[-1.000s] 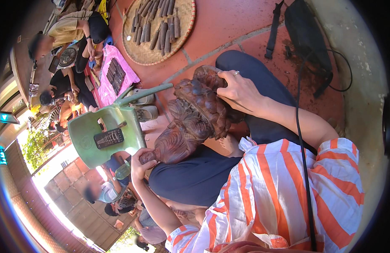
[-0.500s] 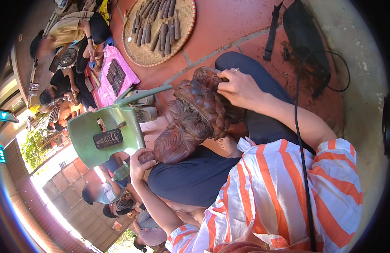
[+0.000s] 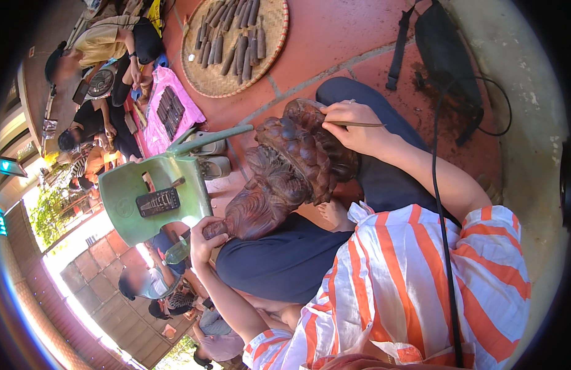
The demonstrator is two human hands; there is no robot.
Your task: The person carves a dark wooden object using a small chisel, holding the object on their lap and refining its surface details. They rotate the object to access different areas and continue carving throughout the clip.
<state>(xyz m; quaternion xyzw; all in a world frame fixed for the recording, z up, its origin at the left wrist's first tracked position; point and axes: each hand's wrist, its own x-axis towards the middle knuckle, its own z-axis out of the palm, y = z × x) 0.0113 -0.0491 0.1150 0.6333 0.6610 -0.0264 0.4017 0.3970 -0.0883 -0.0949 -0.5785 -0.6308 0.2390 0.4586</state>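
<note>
A large carved piece of dark reddish-brown wood point(image 3: 254, 209), with swirling grooves and rounded scale-like bumps, lies across my lap at a slant. My left hand point(image 3: 203, 243) is closed round the knob at its lower-left end. At the upper-right end my right hand point(image 3: 353, 128) pinches a thin brown stick-like tool point(image 3: 367, 124). Its tail sticks out to the right past my fingers, and its tip against the carving is too small to make out.
Beyond the carving stands a green plastic chair point(image 3: 128, 213), with a dark case of small tools point(image 3: 157, 202) on its seat. A round woven tray point(image 3: 196, 74) holds several dark wooden pieces. At the right lie a black bag point(image 3: 449, 55) and a cable point(image 3: 438, 179). Other people sit at left.
My right hand has turned slightly, and the thin tool's tail now shows beside the fingers. The carving and my left hand stay where they were.
</note>
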